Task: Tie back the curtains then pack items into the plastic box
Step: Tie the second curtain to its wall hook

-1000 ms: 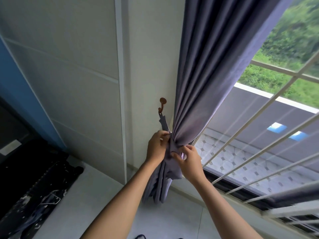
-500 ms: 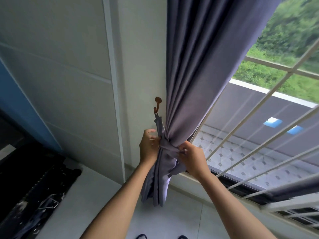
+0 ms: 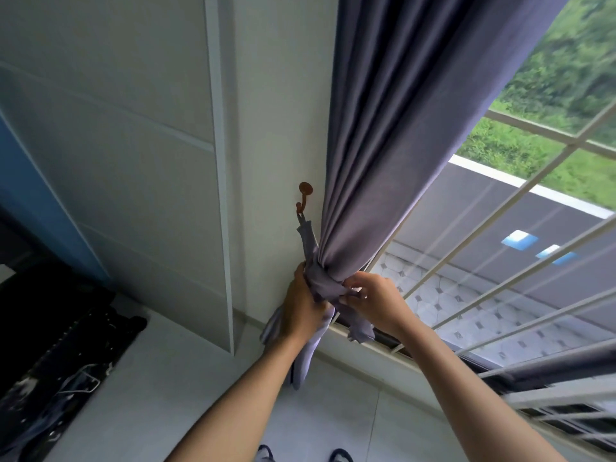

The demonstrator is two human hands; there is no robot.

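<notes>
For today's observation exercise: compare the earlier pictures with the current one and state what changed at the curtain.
The tie-back strap now wraps tighter round the gathered curtain. The left hand has dropped from beside the bundle to grip below it; the right hand pinches the strap's end. The strap stays looped on the wall hook.

Purple curtain (image 3: 393, 145) gathered, tieback (image 3: 308, 243) hanging from hook (image 3: 304, 198).

Both forearms bare, reaching up and forward, converging at centre. Left hand (image 3: 305, 306): fingers curled in a closed grip, back of hand toward camera, wrist straight. Right hand (image 3: 378, 303): thumb and fingertips (image 3: 346, 299) pinched together, pointing left, wrist slightly bent. Hands nearly touching.
</notes>
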